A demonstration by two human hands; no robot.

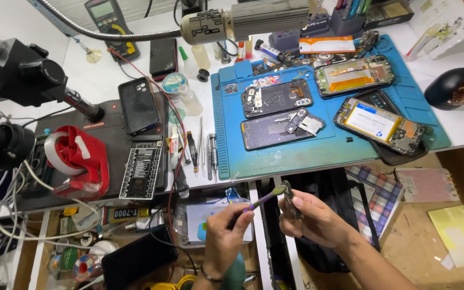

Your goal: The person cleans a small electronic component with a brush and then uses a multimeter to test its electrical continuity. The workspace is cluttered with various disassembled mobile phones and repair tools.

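Note:
My left hand (pixel 226 231) holds a small brush (pixel 261 200) with a purple band, its bristle tip pointing up and right. My right hand (pixel 310 217) pinches a small dark circuit part (pixel 290 200) upright, just below the table's front edge. The brush tip touches the top of that part. Both hands hover over open drawers under the desk. On the blue work mat (pixel 296 153) above lie several opened phones, among them two dark back frames (pixel 276 98) and one with a white-and-yellow battery (pixel 378 124).
A red tape dispenser (pixel 79 158) sits at left beside a microscope arm (pixel 22 80). Tweezers and screwdrivers (pixel 205 153) lie left of the mat. A black phone (pixel 139 106), a multimeter (pixel 108 19), a dark bowl (pixel 453 88) and a lamp head (pixel 243 21) surround the mat.

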